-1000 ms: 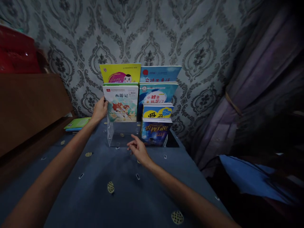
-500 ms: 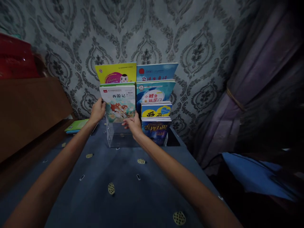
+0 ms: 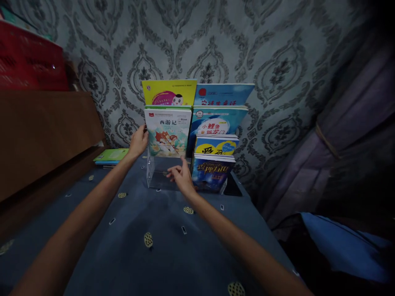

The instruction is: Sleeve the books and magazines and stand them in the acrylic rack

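A clear tiered book stand (image 3: 152, 174) stands on a blue table (image 3: 148, 255) against the patterned wall. My left hand (image 3: 138, 141) grips the left edge of a white picture book (image 3: 168, 132) in the stand's left column. Behind it rises a yellow book (image 3: 169, 92). My right hand (image 3: 182, 177) hovers with fingers apart just below that white book, in front of the stand's empty front slot, touching nothing that I can see. The right column holds several blue books, the front one dark blue (image 3: 212, 172).
A small stack of green books (image 3: 111, 156) lies flat at the table's left. A brown wooden board (image 3: 43, 135) and a red crate (image 3: 27, 57) are on the left. Purple curtain (image 3: 348, 135) and blue cloth (image 3: 342, 246) fill the right side.
My right hand reached up to the white book's lower edge half a second ago and has since dropped back down, fingers apart. My left hand stays on the book's left edge.
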Demonstrator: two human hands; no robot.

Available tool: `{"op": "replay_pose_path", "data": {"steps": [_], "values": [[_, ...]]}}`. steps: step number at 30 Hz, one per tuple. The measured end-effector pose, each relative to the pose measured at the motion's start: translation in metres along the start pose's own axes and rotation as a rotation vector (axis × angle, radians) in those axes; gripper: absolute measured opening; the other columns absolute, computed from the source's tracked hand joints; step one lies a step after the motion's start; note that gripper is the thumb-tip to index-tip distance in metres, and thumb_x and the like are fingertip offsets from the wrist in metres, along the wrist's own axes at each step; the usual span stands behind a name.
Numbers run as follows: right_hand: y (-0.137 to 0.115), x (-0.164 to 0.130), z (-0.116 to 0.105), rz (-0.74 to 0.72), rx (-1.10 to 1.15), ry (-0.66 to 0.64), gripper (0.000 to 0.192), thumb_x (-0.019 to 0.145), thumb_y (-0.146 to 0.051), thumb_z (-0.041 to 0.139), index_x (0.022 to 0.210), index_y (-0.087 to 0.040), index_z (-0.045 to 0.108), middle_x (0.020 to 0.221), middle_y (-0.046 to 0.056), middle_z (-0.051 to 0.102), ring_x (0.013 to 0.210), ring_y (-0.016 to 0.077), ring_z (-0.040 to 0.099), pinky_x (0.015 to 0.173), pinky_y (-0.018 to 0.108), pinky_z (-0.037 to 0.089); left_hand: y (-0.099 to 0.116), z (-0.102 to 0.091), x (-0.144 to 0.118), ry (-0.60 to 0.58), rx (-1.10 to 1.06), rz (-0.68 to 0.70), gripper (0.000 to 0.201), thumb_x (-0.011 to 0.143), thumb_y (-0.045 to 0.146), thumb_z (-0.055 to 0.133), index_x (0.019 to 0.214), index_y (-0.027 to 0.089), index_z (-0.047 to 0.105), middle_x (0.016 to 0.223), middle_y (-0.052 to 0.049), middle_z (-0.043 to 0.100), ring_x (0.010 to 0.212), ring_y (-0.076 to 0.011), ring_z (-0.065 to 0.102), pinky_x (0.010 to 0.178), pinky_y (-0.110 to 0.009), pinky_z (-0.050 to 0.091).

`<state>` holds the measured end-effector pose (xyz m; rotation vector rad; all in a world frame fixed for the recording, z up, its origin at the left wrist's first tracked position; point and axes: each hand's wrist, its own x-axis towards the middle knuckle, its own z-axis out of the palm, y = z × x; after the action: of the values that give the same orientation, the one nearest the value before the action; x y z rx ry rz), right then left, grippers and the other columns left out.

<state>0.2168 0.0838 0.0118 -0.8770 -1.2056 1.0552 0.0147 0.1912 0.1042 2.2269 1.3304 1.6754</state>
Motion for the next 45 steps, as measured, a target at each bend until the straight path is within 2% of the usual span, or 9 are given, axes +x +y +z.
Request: {"op": "replay_pose_path", "data": {"steps": [3, 5, 10, 15, 21, 26, 37, 41, 45], "values": [[0.025, -0.029, -0.007, 0.05, -0.045, -0.117, 0.073, 0.077, -0.027, 0.058, 0.146, -0.02, 0.035, 0.078, -0.006, 0.067, 0.058, 0.0125, 0.066, 0.048, 0.02, 0.046, -0.005, 0.003, -0.008, 0.014, -0.03, 0.019, 0.038, 0.091, 0.021, 0.045, 0.126, 0.016, 0.062, 0.123, -0.011, 0.07, 0.11, -0.0257, 0.065, 0.103, -0.044, 0.051], [0.04, -0.046, -0.012, 0.083, -0.07, -0.149, 0.069, 0.077, -0.028, 0.058, 0.143, -0.022, 0.038, 0.078, -0.006, 0.067, 0.057, 0.0125, 0.065, 0.047, 0.021, 0.045, -0.008, 0.006, -0.011, 0.019, -0.016, 0.036, 0.04, 0.09, 0.019, 0.045, 0.126, 0.015, 0.062, 0.124, -0.012, 0.069, 0.114, -0.026, 0.063, 0.105, -0.044, 0.049], [0.069, -0.078, -0.026, 0.124, -0.112, -0.102, 0.064, 0.078, -0.034, 0.06, 0.139, -0.021, 0.044, 0.079, -0.004, 0.068, 0.056, 0.0132, 0.065, 0.048, 0.023, 0.045, -0.009, 0.01, -0.015, 0.048, 0.076, 0.04, 0.036, 0.088, 0.016, 0.045, 0.117, 0.015, 0.066, 0.112, -0.012, 0.068, 0.111, -0.0281, 0.06, 0.104, -0.045, 0.048], [0.085, -0.1, -0.033, 0.123, -0.171, -0.066, 0.06, 0.081, -0.039, 0.06, 0.137, -0.02, 0.048, 0.077, -0.002, 0.068, 0.057, 0.015, 0.065, 0.051, 0.026, 0.048, -0.006, 0.013, -0.021, 0.032, 0.135, 0.018, 0.035, 0.088, 0.012, 0.044, 0.113, 0.016, 0.068, 0.102, -0.012, 0.062, 0.105, -0.0284, 0.059, 0.098, -0.043, 0.05], [0.083, -0.107, -0.034, 0.105, -0.267, -0.082, 0.056, 0.086, -0.044, 0.06, 0.136, -0.02, 0.052, 0.077, -0.001, 0.067, 0.06, 0.0153, 0.064, 0.056, 0.027, 0.048, -0.003, 0.011, -0.029, -0.029, 0.175, -0.013, 0.04, 0.088, 0.008, 0.043, 0.119, 0.018, 0.067, 0.105, -0.011, 0.057, 0.107, -0.0278, 0.056, 0.1, -0.041, 0.048], [0.078, -0.107, -0.03, 0.137, -0.279, -0.064, 0.058, 0.085, -0.049, 0.064, 0.134, -0.02, 0.053, 0.077, 0.0, 0.067, 0.06, 0.0161, 0.063, 0.055, 0.028, 0.049, -0.007, 0.012, -0.038, -0.063, 0.134, -0.016, 0.049, 0.089, 0.008, 0.041, 0.134, 0.017, 0.06, 0.111, -0.013, 0.056, 0.11, -0.0279, 0.055, 0.101, -0.04, 0.047], [0.069, -0.105, -0.029, 0.173, -0.233, -0.023, 0.058, 0.082, -0.056, 0.073, 0.126, -0.022, 0.057, 0.076, 0.003, 0.07, 0.06, 0.0181, 0.065, 0.053, 0.028, 0.05, -0.024, 0.023, -0.039, -0.04, -0.014, 0.036, 0.06, 0.086, 0.009, 0.046, 0.144, 0.019, 0.052, 0.115, -0.013, 0.055, 0.115, -0.0307, 0.053, 0.105, -0.046, 0.045], [0.069, -0.104, -0.03, 0.176, -0.206, -0.006, 0.06, 0.08, -0.059, 0.075, 0.125, -0.023, 0.058, 0.074, 0.002, 0.07, 0.057, 0.0178, 0.064, 0.052, 0.028, 0.049, -0.026, 0.019, -0.039, -0.031, -0.075, 0.031, 0.055, 0.087, 0.009, 0.044, 0.141, 0.017, 0.054, 0.118, -0.014, 0.056, 0.119, -0.0305, 0.054, 0.108, -0.045, 0.044], [0.069, -0.103, -0.03, 0.179, -0.208, -0.002, 0.058, 0.08, -0.058, 0.076, 0.124, -0.024, 0.061, 0.074, 0.003, 0.07, 0.057, 0.0179, 0.064, 0.051, 0.028, 0.049, -0.028, 0.013, -0.026, 0.017, -0.189, 0.021, 0.042, 0.09, 0.02, 0.05, 0.131, 0.014, 0.057, 0.121, -0.015, 0.06, 0.121, -0.0288, 0.056, 0.109, -0.043, 0.044]]}}
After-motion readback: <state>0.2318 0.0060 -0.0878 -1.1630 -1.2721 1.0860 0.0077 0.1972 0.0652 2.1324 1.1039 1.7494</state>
